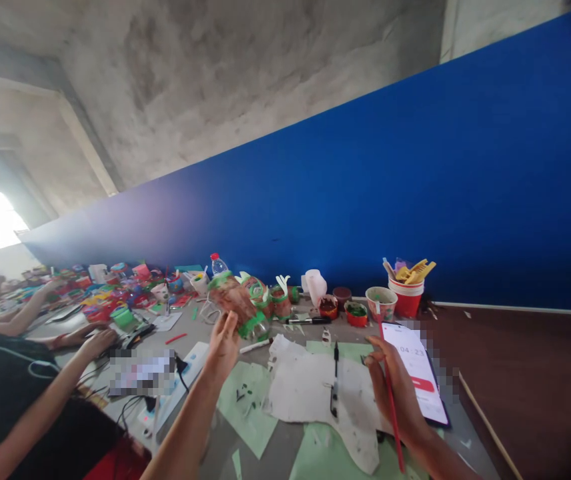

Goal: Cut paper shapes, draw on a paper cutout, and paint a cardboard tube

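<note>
My left hand (pixel 224 340) is closed around a clear plastic bottle piece (pixel 235 298) painted brown with green ends, held tilted above the table. In my right hand (pixel 395 380) is a red-handled paintbrush (pixel 391 400), gripped between thumb and fingers with its tip pointing up near a paper cup (pixel 381 303). Between my hands lies a paint-marked white sheet (pixel 305 383) with a black pen (pixel 335 373) on it. Two small cups of paint, one dark brown (pixel 328 305) and one green (pixel 356 312), stand behind the sheet.
A red cup (pixel 406 300) holds yellow plastic utensils. A lit phone (pixel 418 373) lies by my right hand. Green paper (pixel 250 407), a power strip (pixel 190 367) and cables lie left. Another person's arms (pixel 45 407) reach over the cluttered table. A blue panel (pixel 365 193) borders the back.
</note>
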Tool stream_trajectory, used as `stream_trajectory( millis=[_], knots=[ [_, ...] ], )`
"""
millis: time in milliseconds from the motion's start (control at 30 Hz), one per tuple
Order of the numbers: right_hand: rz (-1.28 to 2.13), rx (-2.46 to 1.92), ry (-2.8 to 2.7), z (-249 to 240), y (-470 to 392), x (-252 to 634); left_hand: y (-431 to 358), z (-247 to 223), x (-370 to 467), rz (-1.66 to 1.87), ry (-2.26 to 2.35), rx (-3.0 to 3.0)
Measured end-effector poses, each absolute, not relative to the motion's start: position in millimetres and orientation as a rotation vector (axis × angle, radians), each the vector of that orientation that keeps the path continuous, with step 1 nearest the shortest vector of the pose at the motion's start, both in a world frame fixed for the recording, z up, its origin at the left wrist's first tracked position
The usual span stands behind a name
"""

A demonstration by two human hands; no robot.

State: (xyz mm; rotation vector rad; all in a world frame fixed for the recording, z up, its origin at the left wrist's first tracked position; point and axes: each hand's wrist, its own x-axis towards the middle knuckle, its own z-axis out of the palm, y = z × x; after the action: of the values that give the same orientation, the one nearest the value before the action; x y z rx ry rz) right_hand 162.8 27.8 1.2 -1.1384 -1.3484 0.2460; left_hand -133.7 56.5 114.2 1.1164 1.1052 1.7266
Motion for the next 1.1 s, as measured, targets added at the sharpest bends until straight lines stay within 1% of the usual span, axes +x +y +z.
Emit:
stream_trajectory(
  millis=[100, 267, 467, 633, 733, 833, 1000, 1100],
  knots=[
    [0.233, -1.148, -1.314, 0, 29, 163, 50, 101, -91, 1.428, 0.828, 0.955],
    [0.193, -1.041, -1.314, 5, 28, 164, 55, 66, -45, 1.206, 0.683, 0.82],
    [0.111, -0.868, -1.492, 33, 2, 161, 63, 38, -34, 1.101, 0.585, 0.793],
    [0.238, -0.682, -1.648, 55, -18, 154, 58, 20, -33, 0.977, 0.605, 0.778],
    [0.285, -0.744, -1.604, 57, -22, 150, 55, 13, -30, 0.941, 0.614, 0.75],
    [0.223, -0.843, -1.576, 55, -22, 150, 53, 11, -28, 0.928, 0.591, 0.755],
    [0.203, -0.75, -1.553, 52, -19, 150, 53, 12, -29, 0.942, 0.554, 0.789],
    [0.219, -0.813, -1.541, 46, -18, 149, 52, 13, -29, 0.957, 0.545, 0.807]
  ],
)
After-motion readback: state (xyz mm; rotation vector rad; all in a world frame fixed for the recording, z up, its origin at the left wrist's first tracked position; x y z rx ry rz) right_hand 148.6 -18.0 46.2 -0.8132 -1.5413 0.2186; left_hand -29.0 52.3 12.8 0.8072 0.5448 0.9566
